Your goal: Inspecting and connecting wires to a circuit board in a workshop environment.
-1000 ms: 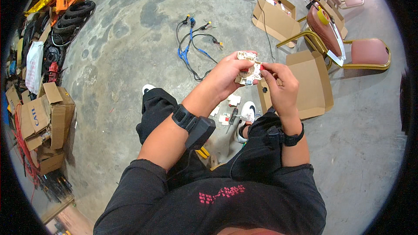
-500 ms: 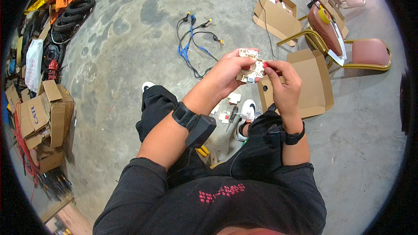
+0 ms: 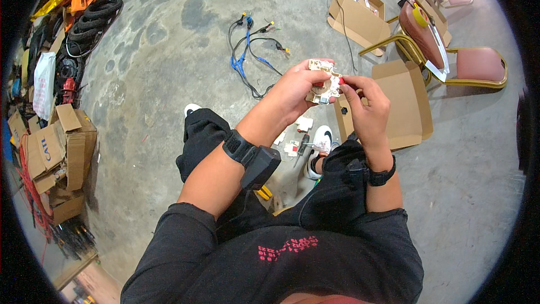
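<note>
My left hand (image 3: 297,90) grips a cream plastic assembly (image 3: 323,94) with a round centre, a pale blue-grey piece at its lower edge and red bits. The fingers and thumb of my right hand (image 3: 368,107) pinch a small red piece (image 3: 341,81) at the assembly's right side. On the floor below lie white plastic pieces (image 3: 305,124), one with a red part (image 3: 293,148), and a dark-handled tool (image 3: 304,145) beside my shoe (image 3: 323,137).
An open flat cardboard box (image 3: 406,107) lies at right, with another box (image 3: 360,19) and chairs (image 3: 481,67) behind. A branched cable (image 3: 241,65) lies ahead. Tyres (image 3: 95,25), torn cartons (image 3: 62,146) and red hose (image 3: 31,186) crowd the left.
Both hands and the assembly have shifted slightly up and to the right. The grip on the assembly and the red piece looks much the same.
</note>
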{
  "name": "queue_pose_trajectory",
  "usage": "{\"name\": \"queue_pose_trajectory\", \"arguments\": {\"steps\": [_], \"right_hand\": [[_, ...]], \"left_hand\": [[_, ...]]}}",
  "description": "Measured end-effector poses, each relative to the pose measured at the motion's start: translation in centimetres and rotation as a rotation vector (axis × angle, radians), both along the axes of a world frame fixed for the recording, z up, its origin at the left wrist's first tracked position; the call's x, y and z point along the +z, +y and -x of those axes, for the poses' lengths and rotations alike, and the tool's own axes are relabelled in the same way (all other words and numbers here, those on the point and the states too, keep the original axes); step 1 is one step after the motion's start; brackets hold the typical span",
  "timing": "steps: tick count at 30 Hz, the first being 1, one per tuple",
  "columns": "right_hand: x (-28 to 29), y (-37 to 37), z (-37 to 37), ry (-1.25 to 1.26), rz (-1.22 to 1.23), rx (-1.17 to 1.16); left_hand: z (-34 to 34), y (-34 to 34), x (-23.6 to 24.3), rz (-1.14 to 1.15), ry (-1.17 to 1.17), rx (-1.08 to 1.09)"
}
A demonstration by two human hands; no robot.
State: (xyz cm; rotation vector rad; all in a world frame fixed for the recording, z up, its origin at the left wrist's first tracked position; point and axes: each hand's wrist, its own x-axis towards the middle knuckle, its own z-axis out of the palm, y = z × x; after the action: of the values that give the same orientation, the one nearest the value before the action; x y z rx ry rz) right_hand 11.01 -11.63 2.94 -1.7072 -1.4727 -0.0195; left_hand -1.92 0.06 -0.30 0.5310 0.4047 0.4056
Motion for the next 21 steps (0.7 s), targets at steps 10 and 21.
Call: {"name": "queue_pose_trajectory", "arguments": {"steps": [10,21], "right_hand": [[-0.11,-0.05,0.11,0.087,0.007,-0.027],[-0.07,-0.25,-0.07,-0.018,0.073,-0.029]], "left_hand": [[-0.16,-0.02,0.08,0.020,0.003,-0.005],[-0.21,0.03,-0.45,-0.011,0.032,-0.006]]}}
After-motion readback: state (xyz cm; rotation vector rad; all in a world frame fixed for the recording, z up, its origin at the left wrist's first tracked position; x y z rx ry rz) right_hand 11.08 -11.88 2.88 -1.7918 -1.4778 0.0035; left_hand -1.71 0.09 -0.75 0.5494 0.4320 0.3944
